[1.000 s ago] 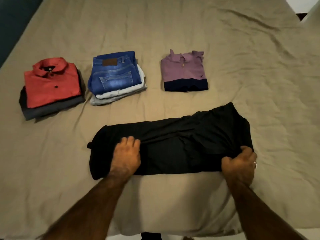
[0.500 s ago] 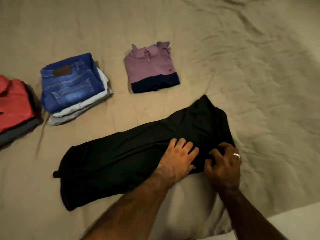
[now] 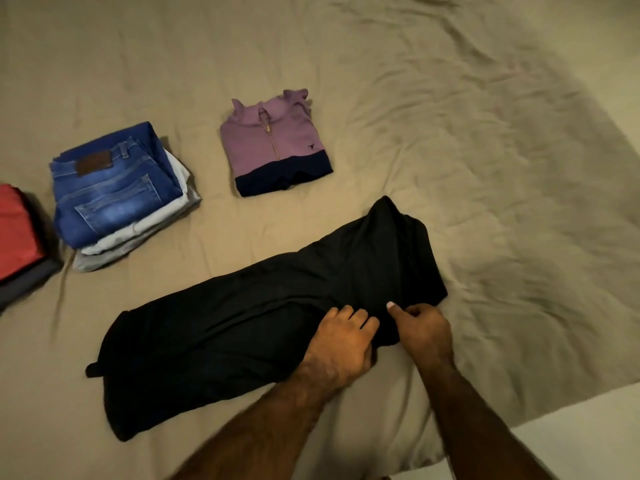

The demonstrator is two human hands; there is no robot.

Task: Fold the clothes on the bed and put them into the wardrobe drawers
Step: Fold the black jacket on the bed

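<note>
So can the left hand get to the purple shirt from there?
Probably yes. The left hand rests on the black garment, and only bare bedsheet lies between that and the purple shirt. It would need to let go and stretch forward.

Black garment folded into long strip, lying diagonally on bed; folded purple top, jeans pile, red shirt beyond.

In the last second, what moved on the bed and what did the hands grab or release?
The left hand left the black garment's left part and slid across to its right end, now beside the right hand; both grip the near edge there. The garment stayed laid out lengthwise. The jeans stack, purple zip top and red shirt pile lie as before; only the camera swung right.
</note>
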